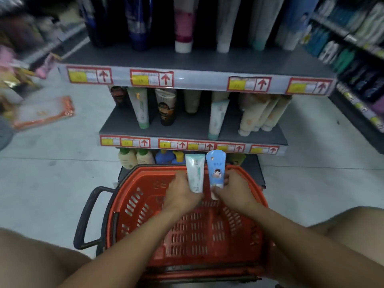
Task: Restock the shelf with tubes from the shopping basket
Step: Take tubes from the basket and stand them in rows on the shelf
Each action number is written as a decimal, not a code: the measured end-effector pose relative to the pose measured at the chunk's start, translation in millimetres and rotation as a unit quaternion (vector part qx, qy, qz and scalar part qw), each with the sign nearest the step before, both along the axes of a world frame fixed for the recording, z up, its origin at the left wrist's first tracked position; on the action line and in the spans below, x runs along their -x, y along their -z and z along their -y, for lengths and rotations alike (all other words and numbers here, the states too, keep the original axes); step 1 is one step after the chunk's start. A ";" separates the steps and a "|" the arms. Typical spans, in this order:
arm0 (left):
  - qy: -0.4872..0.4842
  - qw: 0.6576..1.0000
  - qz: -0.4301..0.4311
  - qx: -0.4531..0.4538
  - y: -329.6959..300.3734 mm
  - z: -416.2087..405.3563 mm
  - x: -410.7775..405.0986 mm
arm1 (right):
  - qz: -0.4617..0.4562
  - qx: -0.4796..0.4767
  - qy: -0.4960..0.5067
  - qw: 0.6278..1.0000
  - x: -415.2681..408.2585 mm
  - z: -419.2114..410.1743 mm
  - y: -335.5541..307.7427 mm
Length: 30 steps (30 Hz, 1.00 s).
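- Far left of frame: blurred orange-edged packet on floor, well apart, no obstacle.
- Lower centre: red basket, black handle at its left; looks empty from here.
- Left hand curled round white-teal tube, gripped at lower end, crimp up.
- Right hand pinches blue tube near cap, just beside the other.
- Tubes prob. light, soft, slick; hold mid-body, don't squeeze.
- Middle shelf above centre: matching teal-cap tube leans at the edge w/ gaps beside it; could topple.
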<state>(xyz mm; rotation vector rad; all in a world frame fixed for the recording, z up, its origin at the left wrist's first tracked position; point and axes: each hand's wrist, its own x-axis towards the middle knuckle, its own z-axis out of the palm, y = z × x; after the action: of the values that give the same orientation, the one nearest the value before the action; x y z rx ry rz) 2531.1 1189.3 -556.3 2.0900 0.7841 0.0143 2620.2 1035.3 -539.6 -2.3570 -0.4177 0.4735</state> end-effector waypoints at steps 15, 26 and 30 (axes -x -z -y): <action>0.069 0.967 0.226 -0.100 -180.6 44.9 -59.7 | 0.172 -0.133 0.084 0.972 -64.6 53.9 -162.1; 0.081 0.935 0.311 -0.151 -263.0 62.4 -159.3 | 0.263 -0.137 0.144 0.944 -159.4 84.1 -237.8; 0.068 0.933 0.313 -0.164 -271.8 61.2 -196.8 | 0.270 -0.126 0.161 0.941 -196.1 88.3 -245.4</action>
<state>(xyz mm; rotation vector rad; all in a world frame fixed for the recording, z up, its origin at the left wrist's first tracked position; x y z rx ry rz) 2727.9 1128.0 -284.5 2.2469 0.2528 0.7456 2816.3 947.0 -294.2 -2.2156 -0.3027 -0.3740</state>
